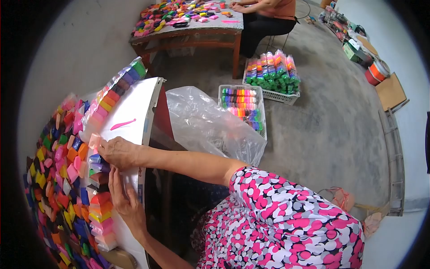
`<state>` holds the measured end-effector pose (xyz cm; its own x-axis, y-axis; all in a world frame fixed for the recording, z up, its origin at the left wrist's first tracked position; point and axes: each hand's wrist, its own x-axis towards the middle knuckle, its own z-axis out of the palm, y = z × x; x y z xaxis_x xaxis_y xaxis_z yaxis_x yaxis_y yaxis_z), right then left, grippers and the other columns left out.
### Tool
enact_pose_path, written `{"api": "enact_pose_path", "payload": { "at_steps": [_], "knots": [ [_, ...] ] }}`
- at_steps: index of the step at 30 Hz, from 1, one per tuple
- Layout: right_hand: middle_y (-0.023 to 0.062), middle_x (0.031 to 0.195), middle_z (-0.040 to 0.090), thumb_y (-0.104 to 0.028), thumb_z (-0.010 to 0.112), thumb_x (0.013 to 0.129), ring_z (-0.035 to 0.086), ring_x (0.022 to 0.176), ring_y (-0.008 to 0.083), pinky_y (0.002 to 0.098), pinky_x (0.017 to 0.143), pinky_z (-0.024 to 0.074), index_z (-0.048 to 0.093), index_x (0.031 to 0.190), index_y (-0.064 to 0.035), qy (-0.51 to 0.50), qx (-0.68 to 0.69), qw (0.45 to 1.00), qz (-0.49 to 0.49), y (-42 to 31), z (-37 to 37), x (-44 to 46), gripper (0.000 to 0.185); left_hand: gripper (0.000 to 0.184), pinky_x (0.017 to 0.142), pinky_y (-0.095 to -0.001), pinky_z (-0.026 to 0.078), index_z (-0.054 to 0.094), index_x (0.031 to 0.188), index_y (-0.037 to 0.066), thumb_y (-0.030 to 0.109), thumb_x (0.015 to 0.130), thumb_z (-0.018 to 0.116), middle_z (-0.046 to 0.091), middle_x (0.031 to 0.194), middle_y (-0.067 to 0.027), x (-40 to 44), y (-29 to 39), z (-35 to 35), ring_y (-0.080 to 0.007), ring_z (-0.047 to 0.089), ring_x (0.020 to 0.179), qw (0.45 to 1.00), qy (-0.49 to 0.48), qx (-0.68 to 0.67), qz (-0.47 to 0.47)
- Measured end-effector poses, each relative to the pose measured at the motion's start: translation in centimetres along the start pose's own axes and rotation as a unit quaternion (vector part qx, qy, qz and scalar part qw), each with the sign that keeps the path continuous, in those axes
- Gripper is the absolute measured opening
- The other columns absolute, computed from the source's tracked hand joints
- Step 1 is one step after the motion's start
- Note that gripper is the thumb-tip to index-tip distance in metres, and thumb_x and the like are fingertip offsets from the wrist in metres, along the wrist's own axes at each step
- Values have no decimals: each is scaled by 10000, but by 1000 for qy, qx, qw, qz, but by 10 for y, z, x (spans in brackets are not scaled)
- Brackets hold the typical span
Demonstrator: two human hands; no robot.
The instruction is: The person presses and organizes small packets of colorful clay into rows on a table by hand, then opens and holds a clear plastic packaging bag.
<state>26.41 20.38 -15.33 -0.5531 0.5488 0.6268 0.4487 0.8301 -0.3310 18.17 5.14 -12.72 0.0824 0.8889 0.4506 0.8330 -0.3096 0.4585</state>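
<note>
My right hand (118,152) is closed at the top end of a row of small coloured packets, its fingertips pinching a peach packet (94,141). Just below it, my left hand (127,201) lies along the row with fingers stretched out, fingertips touching the side near the dark packets. This row (101,208) runs through blue, purple, dark, red, orange, yellow and pink packets in clear wrap. Further up the white tabletop (134,105) lies another wrapped row (114,96), with a pink plastic tool (123,124) beside it.
A large heap of loose packets (58,179) covers the left. Clear plastic sheeting (201,121) hangs beside the table. Two crates (264,127) (286,99) of wrapped rows stand on the floor. Behind, a person (268,18) sits at another table (192,32) covered with packets.
</note>
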Motion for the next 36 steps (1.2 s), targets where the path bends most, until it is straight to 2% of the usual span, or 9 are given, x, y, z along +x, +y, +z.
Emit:
{"api": "enact_pose_path", "payload": {
  "at_steps": [6,9,18,21,22,23,28,31,36],
  "knots": [
    [259,940,589,-135,721,704,663,765,400,440,655,546,502,1037,97,27,16,999,8,-3,-2,-1,461,406,1074,-410,354,498,1315,-24,11,912,463,502,1369,-188,1,0,0,-347,474,1274,1000,16,-2,9],
    [241,937,579,-121,718,699,659,786,389,434,664,540,500,1020,71,22,14,1000,10,-6,-5,-3,433,413,1087,-386,350,481,1344,-11,5,932,450,486,1382,-181,0,-3,-1,-315,470,1283,1000,7,5,9],
    [252,992,578,-106,697,699,647,866,406,436,725,532,490,1045,49,1,10,1000,18,8,10,-3,432,502,1105,-378,327,463,1337,-38,-59,837,424,445,1404,-196,2,5,-9,-342,441,1298,1000,-18,-17,-7],
    [260,1005,582,-112,663,727,628,912,433,463,763,519,485,1064,51,-50,81,995,35,1,1,1,414,463,1080,-390,358,486,1324,-4,-21,861,498,458,1399,-172,3,12,-25,-352,461,1271,998,-55,30,-15],
    [258,939,586,-109,647,733,630,861,432,463,737,519,494,1015,61,-22,76,997,21,-2,-3,0,364,433,1062,-396,374,505,1309,6,5,876,517,481,1378,-169,2,14,-30,-358,484,1247,999,-43,27,-19],
    [256,873,590,-107,632,738,633,811,431,464,711,520,503,966,70,8,70,997,11,-5,-6,-1,317,390,1021,-408,402,539,1260,-19,14,871,531,535,1294,-212,1,23,-38,-376,509,1188,999,-14,38,-23],
    [216,978,580,-155,630,759,622,869,403,454,777,518,492,1142,-3,-18,13,1000,19,-9,-15,-1,434,366,974,-426,420,546,1237,-27,45,878,541,576,1200,-223,14,6,-68,-376,542,1107,995,74,64,-25],
    [227,981,571,-153,643,760,631,866,389,434,784,521,499,1060,28,-43,2,999,15,-13,-22,1,379,366,1054,-407,362,545,1251,-36,48,895,539,566,1247,-230,36,3,-69,-376,518,1191,989,129,73,-13],
    [230,974,565,-132,620,775,622,873,393,450,780,517,489,1066,22,-31,26,999,9,-17,-19,-2,354,561,1038,-426,376,490,1304,-14,116,782,647,505,1312,-229,62,-19,-54,-381,494,1193,986,52,150,43]
  ]
}}
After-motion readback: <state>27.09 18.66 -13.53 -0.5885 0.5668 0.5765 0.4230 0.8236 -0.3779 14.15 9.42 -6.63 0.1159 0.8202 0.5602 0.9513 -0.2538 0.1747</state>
